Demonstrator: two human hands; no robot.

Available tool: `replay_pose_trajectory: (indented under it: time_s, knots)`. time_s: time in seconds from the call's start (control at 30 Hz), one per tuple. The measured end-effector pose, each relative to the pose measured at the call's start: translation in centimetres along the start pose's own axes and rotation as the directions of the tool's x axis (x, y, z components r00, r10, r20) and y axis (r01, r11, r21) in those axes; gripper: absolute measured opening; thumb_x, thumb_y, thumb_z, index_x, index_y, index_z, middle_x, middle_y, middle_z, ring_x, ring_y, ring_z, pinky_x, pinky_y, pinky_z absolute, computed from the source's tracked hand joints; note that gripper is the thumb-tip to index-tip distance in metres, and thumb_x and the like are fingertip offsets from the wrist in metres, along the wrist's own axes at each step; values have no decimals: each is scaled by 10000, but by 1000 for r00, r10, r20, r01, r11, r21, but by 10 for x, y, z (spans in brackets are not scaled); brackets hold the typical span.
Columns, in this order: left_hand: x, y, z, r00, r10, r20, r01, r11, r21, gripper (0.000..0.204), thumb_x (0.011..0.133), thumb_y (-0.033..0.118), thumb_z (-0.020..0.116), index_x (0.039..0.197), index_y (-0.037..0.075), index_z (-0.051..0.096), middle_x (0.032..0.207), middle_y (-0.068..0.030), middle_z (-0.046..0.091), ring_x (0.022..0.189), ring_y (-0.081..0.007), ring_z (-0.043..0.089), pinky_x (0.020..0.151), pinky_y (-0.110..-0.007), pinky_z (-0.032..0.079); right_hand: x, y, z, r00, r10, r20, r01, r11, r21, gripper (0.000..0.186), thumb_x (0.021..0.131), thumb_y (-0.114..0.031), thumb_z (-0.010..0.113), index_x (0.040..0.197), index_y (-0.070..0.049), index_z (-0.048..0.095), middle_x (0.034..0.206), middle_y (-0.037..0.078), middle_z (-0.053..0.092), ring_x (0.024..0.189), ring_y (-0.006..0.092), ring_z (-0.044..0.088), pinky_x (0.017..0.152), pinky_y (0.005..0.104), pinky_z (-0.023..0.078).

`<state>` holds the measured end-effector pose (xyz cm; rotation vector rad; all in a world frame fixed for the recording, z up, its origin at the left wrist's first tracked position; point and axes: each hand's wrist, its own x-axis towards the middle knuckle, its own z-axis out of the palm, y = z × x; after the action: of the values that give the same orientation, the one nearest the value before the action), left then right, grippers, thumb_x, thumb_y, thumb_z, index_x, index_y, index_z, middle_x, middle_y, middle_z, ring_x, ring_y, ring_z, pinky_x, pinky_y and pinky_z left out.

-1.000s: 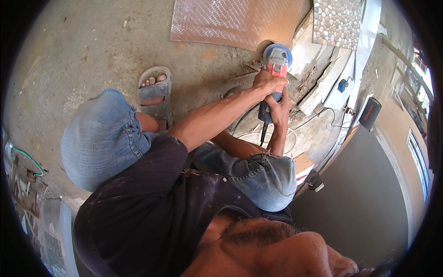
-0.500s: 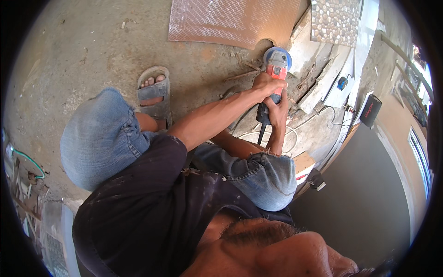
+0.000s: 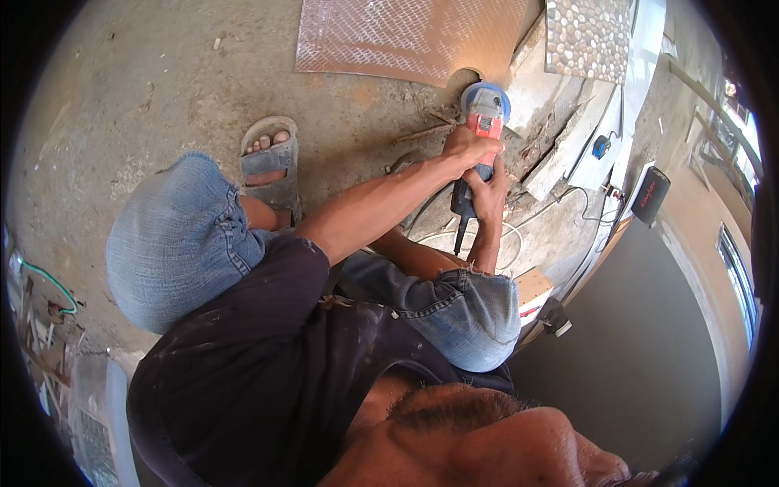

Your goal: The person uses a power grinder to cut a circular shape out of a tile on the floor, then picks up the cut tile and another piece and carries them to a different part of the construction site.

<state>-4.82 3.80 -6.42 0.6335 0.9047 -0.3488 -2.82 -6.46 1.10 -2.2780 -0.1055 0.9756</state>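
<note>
An angle grinder with a red body, a grey head and a black rear end is held out in front of me. Its blue-rimmed round disc is beside the curved notch in the corner of a brown patterned sheet; whether they touch, I cannot tell. My left hand wraps round the red body. Lower down, my right hand grips the dark rear part, and some of its fingers are hidden. A black cord leaves the grinder's back end.
Right of the sheet lie a pebble-patterned panel and broken pale boards. A blue tape measure rests on a board. Pale cable loops by my right knee. A black cylindrical item is near the grey wall.
The grinder's head has shifted very slightly left. Both hands keep their hold on it.
</note>
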Motion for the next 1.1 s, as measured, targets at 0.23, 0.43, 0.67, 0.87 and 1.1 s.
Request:
replay_pose_trajectory:
  time_s: [0.23,0.43,0.67,0.87,1.1]
  knots:
    - [-4,-6,2,996,69,-64,-68,998,5,459,653,344,825,940,-3,735,915,-163,729,813,-254,707,740,-362,551,-3,7,1,1000,-14,3,14,1000,20,647,754,-188,724,1331,4,506,989,118,670,864,194,646,773,329,514]
    - [11,-8,-1,992,75,-98,-76,997,-7,492,638,359,829,969,7,737,951,-165,734,848,-263,716,764,-361,557,5,-5,4,998,-34,44,33,999,26,647,766,-171,718,1346,7,493,990,115,672,840,190,646,749,324,515]
    - [8,-3,-1,998,47,-35,-48,999,-5,495,675,300,822,1059,10,707,996,-139,714,896,-230,694,807,-345,538,4,-2,2,1000,10,29,-11,999,42,643,767,-175,720,1341,9,494,992,115,670,836,188,644,746,325,516]
    - [3,-7,-3,998,43,-46,-44,999,-15,467,653,321,830,982,7,725,934,-140,723,834,-235,698,754,-348,544,0,5,3,1000,23,5,-23,999,-26,657,759,-180,724,1340,17,491,998,124,671,841,193,651,743,322,517]
    - [-3,-3,-4,991,95,-98,-99,994,-41,442,644,337,826,929,11,735,884,-128,728,778,-234,697,713,-355,548,0,-17,6,999,-8,44,9,1000,-17,656,747,-164,729,1338,11,504,983,115,676,837,186,649,744,320,515]
